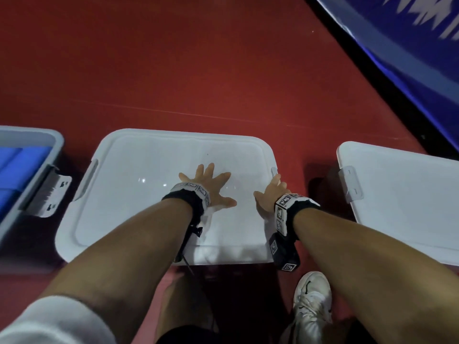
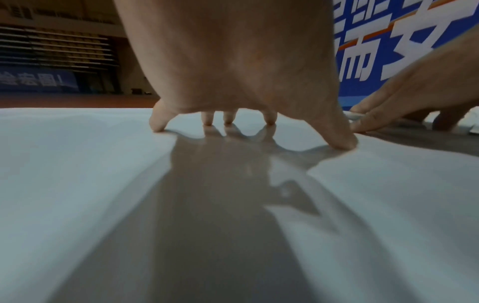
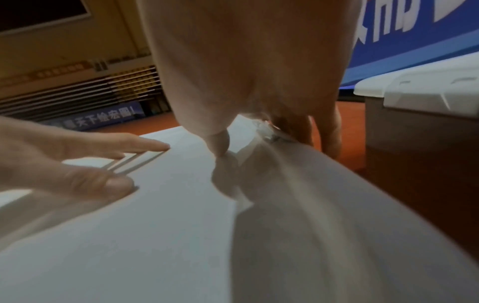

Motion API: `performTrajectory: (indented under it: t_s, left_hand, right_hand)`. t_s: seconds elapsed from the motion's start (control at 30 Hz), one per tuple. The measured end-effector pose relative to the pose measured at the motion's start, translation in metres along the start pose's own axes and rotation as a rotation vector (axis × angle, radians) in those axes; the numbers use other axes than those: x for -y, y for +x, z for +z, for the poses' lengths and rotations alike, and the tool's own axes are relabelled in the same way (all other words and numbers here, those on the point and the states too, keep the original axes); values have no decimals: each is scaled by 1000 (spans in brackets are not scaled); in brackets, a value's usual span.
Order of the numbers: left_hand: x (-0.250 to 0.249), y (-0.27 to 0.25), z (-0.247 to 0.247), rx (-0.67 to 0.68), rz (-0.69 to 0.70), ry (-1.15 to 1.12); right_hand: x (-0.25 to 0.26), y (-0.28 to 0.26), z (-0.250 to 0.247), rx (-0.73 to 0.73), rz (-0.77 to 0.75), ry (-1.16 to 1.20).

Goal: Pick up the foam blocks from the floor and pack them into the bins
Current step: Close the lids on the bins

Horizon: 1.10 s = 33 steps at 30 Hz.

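A bin closed by a white lid (image 1: 149, 194) stands on the red floor right in front of me. My left hand (image 1: 206, 187) lies flat on the lid's middle with its fingers spread; in the left wrist view its fingertips (image 2: 157, 125) press on the lid (image 2: 77, 184). My right hand (image 1: 272, 192) rests on the lid's right edge by the latch (image 1: 273, 170). In the right wrist view its thumb (image 3: 220, 143) presses on top while the fingers (image 3: 329, 131) reach down over the side. Blue foam blocks (image 1: 17, 167) fill an open bin (image 1: 56, 145) at the left.
A third bin with a white lid (image 1: 409, 207) stands close on the right. The left bin's latch (image 1: 49, 194) hangs open towards the middle bin. A blue banner (image 1: 397, 58) runs along the far right. My white shoe (image 1: 313, 301) is behind the middle bin.
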<state>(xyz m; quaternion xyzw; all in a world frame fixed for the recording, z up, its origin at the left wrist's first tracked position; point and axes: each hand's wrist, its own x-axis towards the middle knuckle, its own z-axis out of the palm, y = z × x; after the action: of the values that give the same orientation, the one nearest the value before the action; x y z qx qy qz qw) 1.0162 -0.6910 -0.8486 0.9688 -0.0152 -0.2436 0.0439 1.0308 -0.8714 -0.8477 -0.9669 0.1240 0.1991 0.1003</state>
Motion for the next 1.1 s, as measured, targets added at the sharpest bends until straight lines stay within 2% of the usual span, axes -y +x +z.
performTrajectory:
  t_s: [0.1, 0.27, 0.43, 0.53, 0.63, 0.8, 0.97, 1.1]
  left_hand:
    - [16, -16, 9, -62, -78, -1]
    - [64, -56, 21, -88, -224, -13]
    - [106, -93, 32, -62, -398, -81]
    - [119, -101, 35, -64, -435, -118]
    - [126, -102, 21, -135, -490, -135]
    - [159, -114, -11, -182, -647, -185]
    - [198, -140, -25, -211, -704, -209]
    - [255, -169, -11, -240, -757, -230]
  right_hand:
    - [8, -9, -1, -25, -131, -151]
    - [38, -32, 4, 134, -378, -278]
    - [90, -50, 31, 124, -626, -342]
    - [122, -46, 27, 88, -741, -380]
    - [150, -32, 18, 28, -790, -413]
    - [196, -23, -1, 77, -876, -395]
    - [242, -48, 8, 132, -925, -397]
    - [297, -92, 40, 94, -984, -382]
